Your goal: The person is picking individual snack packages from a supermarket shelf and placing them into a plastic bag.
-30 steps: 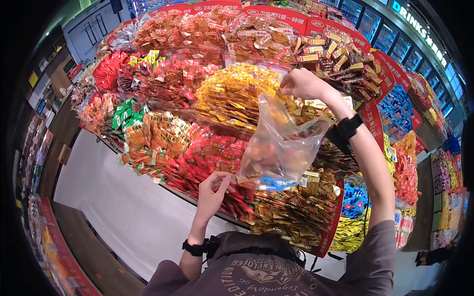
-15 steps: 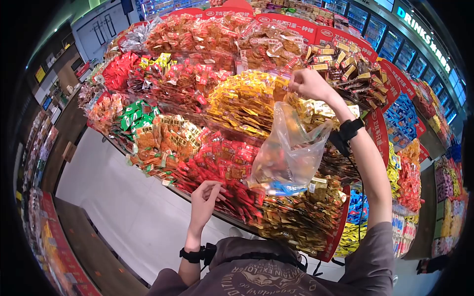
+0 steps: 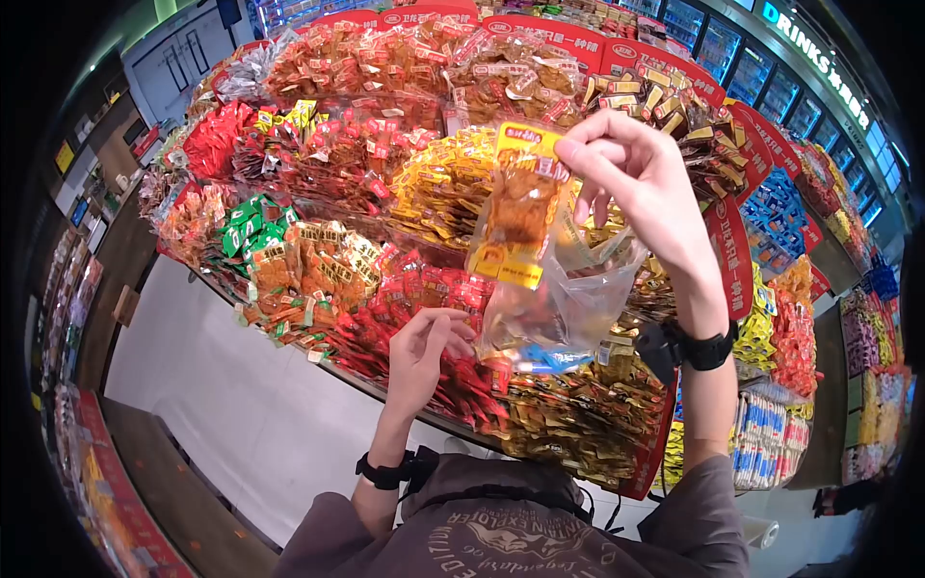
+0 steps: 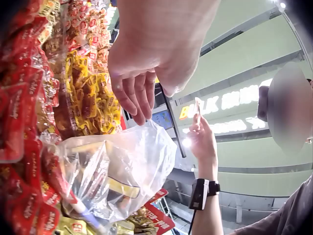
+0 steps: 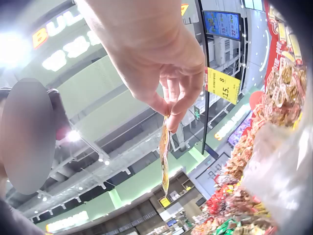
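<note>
Between thumb and fingers, my right hand (image 3: 641, 183) pinches the upper edge of a yellow-ended clear snack packet (image 3: 520, 207), its printed face turned toward the head view. The right wrist view shows the same packet (image 5: 165, 156) edge-on, hanging from the fingertips of that hand (image 5: 156, 68). Below it, a translucent plastic bag (image 3: 554, 323) with blue and other packets inside rests on the piled snacks. Beside the bag, my left hand (image 3: 419, 356) hovers with loosely bent fingers, apparently holding nothing. In the left wrist view, its fingers (image 4: 139, 98) overlap the bag's top edge; contact is unclear.
Tiered bins surround the bag: red packets (image 3: 443, 294), yellow packets (image 3: 438, 188), green packets (image 3: 255, 226) and brown-gold packets (image 3: 568, 414). Red sign boards (image 3: 727, 255) edge the display. Pale floor (image 3: 212, 337) lies to the left, with shelving (image 3: 72, 318) beyond.
My right hand has come up from the yellow pile, nearer the head camera, with the packet now plainly visible in its pinch. My left hand has risen slightly beside the bag.
</note>
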The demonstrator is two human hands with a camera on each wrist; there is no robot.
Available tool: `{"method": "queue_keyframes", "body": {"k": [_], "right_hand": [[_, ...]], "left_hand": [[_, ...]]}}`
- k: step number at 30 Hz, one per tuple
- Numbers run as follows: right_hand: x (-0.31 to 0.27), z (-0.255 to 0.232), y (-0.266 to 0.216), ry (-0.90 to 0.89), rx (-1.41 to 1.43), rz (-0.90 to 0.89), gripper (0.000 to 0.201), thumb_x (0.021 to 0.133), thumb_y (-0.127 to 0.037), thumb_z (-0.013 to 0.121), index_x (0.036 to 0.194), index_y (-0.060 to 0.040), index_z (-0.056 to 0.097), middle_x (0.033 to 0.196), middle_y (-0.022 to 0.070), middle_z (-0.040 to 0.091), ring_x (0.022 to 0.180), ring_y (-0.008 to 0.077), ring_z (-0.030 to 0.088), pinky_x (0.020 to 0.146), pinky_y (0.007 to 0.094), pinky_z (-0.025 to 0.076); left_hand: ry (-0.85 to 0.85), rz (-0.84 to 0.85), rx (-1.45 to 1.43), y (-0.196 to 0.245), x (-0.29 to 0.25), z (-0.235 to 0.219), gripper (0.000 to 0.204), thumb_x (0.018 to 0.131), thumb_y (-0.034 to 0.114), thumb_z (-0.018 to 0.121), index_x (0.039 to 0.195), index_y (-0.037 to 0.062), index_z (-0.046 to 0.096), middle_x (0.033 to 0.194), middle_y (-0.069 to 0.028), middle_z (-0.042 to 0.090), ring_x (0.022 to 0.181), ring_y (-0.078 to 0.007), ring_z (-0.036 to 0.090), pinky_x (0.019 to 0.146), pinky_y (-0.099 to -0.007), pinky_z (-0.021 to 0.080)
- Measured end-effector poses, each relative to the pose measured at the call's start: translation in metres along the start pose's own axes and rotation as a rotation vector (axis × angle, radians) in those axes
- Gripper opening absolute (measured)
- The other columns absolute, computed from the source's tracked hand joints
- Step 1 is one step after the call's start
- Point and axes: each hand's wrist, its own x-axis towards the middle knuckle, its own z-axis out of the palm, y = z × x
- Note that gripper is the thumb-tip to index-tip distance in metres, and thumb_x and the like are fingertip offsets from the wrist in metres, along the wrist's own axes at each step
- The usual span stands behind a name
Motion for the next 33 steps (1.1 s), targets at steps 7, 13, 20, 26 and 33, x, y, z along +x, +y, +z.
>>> {"method": "queue_keyframes", "body": {"k": [7,13,20,26,33], "right_hand": [[-0.047,0.066,0.016,0.031,0.224,0.129,0.014,0.092,-0.013,0.063,0.09,0.0004,0.061,0.063,-0.0027,0.06,0.051,0.0011,0.052,0.047,0.0168,0.039],[-0.073,0.102,0.044,0.123,0.387,0.247,0.016,0.092,-0.015,0.063,0.098,-0.0003,0.059,0.066,0.0006,0.064,0.05,0.0033,0.057,0.046,0.0171,0.04],[-0.088,0.136,0.049,0.243,0.429,0.185,0.03,0.088,-0.008,0.067,0.114,-0.0013,0.054,0.078,0.003,0.066,0.057,0.0046,0.06,0.048,0.0177,0.044],[-0.106,0.165,0.052,0.477,-0.046,0.01,0.019,0.081,-0.006,0.072,0.099,-0.0026,0.065,0.087,0.0073,0.069,0.063,0.0086,0.061,0.052,0.0227,0.048],[-0.115,0.195,0.053,0.279,0.31,0.127,0.032,0.087,-0.01,0.067,0.115,0.0016,0.061,0.092,0.0128,0.072,0.083,0.0103,0.068,0.062,0.0248,0.054]], "left_hand": [[-0.09,0.225,-0.296,0.033,-0.013,0.014,0.027,0.101,0.019,0.046,0.108,-0.004,0.058,0.088,-0.0089,0.066,0.075,-0.0116,0.062,0.067,-0.0241,0.048],[0.11,0.186,-0.173,0.032,-0.026,0.011,0.008,0.091,0.002,0.06,0.097,-0.0037,0.061,0.088,-0.0013,0.064,0.081,-0.0033,0.058,0.07,-0.0191,0.047],[0.136,0.19,-0.139,0.025,-0.038,-0.006,0.008,0.091,0.003,0.062,0.096,-0.0033,0.061,0.087,-0.0004,0.063,0.079,-0.0025,0.055,0.069,-0.0189,0.046],[0.333,0.268,-0.058,0.02,-0.038,-0.015,0.007,0.089,0.004,0.064,0.092,-0.0018,0.061,0.087,-0.0025,0.063,0.074,-0.0046,0.054,0.065,-0.0196,0.045],[0.381,0.825,0.771,0.018,-0.033,-0.023,0.033,0.074,-0.004,0.071,0.107,0.0014,0.068,0.1,-0.0105,0.064,0.075,-0.0211,0.063,0.065,-0.0304,0.053]]}}
